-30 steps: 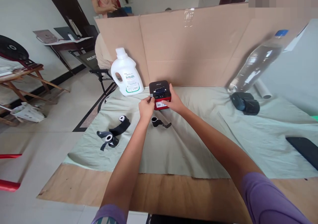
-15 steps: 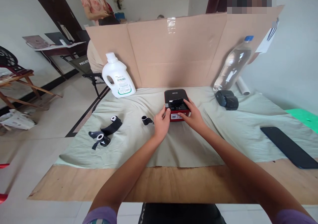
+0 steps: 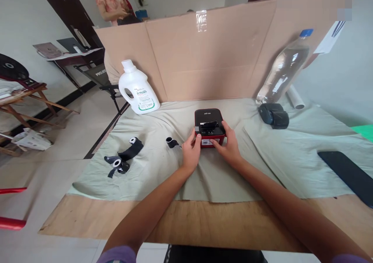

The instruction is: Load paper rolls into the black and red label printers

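Observation:
A small black and red thermal printer [image 3: 208, 117] rests on the cloth in front of me, a black strip [image 3: 210, 125] lying across its top slot. My left hand [image 3: 191, 149] grips its left front corner, thumb on the front edge. On the other side, my right hand [image 3: 229, 143] holds the right wall, with the thumb on the labelled red front. Just left of my left hand is a small black roll [image 3: 171, 142] with a loose tail. Farther left lie a black roll [image 3: 120, 165] and another partly unrolled black roll [image 3: 132, 148].
A white detergent jug [image 3: 139, 90] and a clear bottle [image 3: 284, 72] stand before the cardboard screen [image 3: 210, 60]. At right are a black device [image 3: 274, 116], a white tube [image 3: 295, 97] and a dark phone-like slab [image 3: 344, 173]. A person [image 3: 112, 2] stands behind the screen.
My right hand has moved from the printer's top to its right side. The black strip now lies flatter on the top. The camera view has shifted slightly.

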{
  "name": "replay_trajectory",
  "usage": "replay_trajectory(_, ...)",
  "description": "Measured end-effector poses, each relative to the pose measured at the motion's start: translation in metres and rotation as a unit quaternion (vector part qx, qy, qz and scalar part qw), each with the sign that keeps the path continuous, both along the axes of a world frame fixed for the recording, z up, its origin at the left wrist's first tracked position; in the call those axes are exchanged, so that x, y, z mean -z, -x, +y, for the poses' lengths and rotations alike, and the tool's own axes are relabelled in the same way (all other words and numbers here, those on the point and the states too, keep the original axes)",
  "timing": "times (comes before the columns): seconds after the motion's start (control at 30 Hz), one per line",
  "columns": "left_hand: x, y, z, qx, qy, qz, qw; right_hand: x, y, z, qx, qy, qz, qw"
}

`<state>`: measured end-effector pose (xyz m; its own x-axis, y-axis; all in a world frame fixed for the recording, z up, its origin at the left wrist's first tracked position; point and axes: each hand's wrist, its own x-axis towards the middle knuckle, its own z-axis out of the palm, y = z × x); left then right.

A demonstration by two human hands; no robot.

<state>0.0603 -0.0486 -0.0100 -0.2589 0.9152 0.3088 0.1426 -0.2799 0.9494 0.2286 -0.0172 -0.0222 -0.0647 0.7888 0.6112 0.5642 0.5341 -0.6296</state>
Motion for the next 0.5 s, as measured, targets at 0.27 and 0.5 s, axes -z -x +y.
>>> replay_trajectory(0.27, 0.0048, 0.0006, -0.0009, 0.011, 0.001, 0.011, 1.000, 0.0054, 0.0072, -0.0060, -0.004, 0.061, 0.047, 0.997)
replay_trajectory(0.5, 0.0098, 0.0001, -0.0067, 0.046, 0.006, 0.050, 0.998, 0.0075, 0.0074, -0.0057, -0.028, 0.069, 0.066, 0.995)
